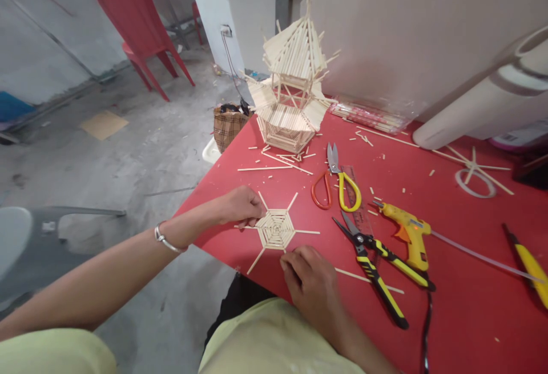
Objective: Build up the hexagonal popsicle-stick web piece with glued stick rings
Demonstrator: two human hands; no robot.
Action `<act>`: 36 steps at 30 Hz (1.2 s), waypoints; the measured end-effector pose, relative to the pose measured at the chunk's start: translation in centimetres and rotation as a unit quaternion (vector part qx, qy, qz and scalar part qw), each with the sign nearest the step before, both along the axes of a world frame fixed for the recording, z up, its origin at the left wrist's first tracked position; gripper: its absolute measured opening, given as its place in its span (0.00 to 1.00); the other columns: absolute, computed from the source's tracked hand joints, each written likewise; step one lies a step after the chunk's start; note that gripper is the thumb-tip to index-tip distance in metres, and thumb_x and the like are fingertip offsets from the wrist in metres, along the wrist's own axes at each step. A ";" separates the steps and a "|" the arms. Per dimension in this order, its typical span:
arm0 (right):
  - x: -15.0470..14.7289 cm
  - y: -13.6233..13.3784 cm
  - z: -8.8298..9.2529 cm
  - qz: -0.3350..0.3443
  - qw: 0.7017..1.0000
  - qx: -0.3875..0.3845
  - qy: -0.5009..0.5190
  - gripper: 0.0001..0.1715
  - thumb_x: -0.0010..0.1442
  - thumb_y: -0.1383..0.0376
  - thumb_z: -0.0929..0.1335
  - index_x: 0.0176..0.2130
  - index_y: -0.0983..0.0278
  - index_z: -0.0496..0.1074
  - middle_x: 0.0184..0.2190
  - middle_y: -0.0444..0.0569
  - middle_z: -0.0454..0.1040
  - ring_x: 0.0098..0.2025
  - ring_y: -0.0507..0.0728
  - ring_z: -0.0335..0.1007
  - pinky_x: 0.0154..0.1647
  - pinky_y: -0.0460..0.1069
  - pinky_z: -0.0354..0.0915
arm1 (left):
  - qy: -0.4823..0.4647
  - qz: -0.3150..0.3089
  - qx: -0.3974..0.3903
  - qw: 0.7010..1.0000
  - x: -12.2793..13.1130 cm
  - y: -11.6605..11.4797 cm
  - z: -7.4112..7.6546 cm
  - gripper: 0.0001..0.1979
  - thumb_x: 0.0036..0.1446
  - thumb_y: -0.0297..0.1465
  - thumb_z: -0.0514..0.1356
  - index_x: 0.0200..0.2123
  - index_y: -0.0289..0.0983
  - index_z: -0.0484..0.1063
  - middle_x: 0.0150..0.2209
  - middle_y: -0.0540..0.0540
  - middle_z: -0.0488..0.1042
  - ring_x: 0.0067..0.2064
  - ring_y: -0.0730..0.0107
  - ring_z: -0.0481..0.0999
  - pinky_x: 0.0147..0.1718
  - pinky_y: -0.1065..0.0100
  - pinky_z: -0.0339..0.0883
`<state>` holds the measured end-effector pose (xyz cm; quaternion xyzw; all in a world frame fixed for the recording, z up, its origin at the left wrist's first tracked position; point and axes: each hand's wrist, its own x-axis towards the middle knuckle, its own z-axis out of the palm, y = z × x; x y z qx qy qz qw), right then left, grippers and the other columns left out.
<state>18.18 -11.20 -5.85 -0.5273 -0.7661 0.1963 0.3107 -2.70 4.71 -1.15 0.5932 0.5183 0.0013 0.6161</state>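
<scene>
A hexagonal web of thin wooden sticks [278,231], with spokes poking out past its rings, lies flat near the front corner of the red table. My left hand [244,205] is closed at its left side, fingertips on a spoke by the outer ring. At the lower right, my right hand [314,280] pinches another spoke between thumb and fingers. To the right are long-handled cutters [370,260] with black and yellow grips, scissors [336,180] with red and yellow handles, and a yellow glue gun [406,228] holding a clear glue stick.
A pagoda-like stick model [293,83] stands at the back of the red table [462,248]. Behind the tools lie a bag of sticks [372,116], a white roll [471,103], a joined stick star [473,165] and a tape ring [460,183]. Loose sticks and offcuts are scattered about.
</scene>
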 end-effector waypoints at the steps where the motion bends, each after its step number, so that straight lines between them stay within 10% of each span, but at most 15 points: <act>1: 0.0 0.0 0.0 0.000 1.000 0.000 0.000 0.09 0.67 0.68 0.63 0.37 0.61 0.72 0.30 0.46 0.69 0.34 0.54 0.65 0.35 0.49 0.57 | 0.000 0.001 -0.001 1.000 0.0 0.0 0.0 0.08 0.46 0.29 0.59 0.18 0.34 0.70 0.16 0.51 0.69 0.15 0.77 0.66 0.16 0.73 0.61; 23: -0.3 0.1 0.0 -0.006 0.999 -0.009 -0.030 0.11 0.68 0.67 0.62 0.34 0.61 0.70 0.29 0.45 0.68 0.33 0.53 0.64 0.33 0.48 0.56 | 0.006 -0.030 0.021 0.999 -0.5 0.4 0.6 0.07 0.43 0.28 0.56 0.17 0.35 0.70 0.16 0.51 0.69 0.18 0.75 0.68 0.18 0.74 0.60; 31: 1.0 1.1 1.1 -0.013 1.000 0.010 0.012 0.11 0.69 0.67 0.62 0.44 0.60 0.72 0.35 0.47 0.73 0.38 0.54 0.69 0.40 0.48 0.63 | 0.174 -0.049 0.273 0.945 4.1 4.4 1.5 0.09 0.47 0.32 0.61 0.18 0.35 0.72 0.18 0.49 0.70 0.24 0.73 0.69 0.22 0.72 0.55; 36: 5.4 3.8 4.0 -0.142 0.983 0.097 -0.059 0.11 0.68 0.64 0.62 0.41 0.62 0.73 0.37 0.49 0.75 0.41 0.56 0.71 0.45 0.50 0.64 | 0.269 -0.084 0.393 0.876 5.3 6.1 1.1 0.10 0.55 0.38 0.59 0.31 0.39 0.78 0.34 0.45 0.78 0.35 0.66 0.74 0.28 0.71 0.57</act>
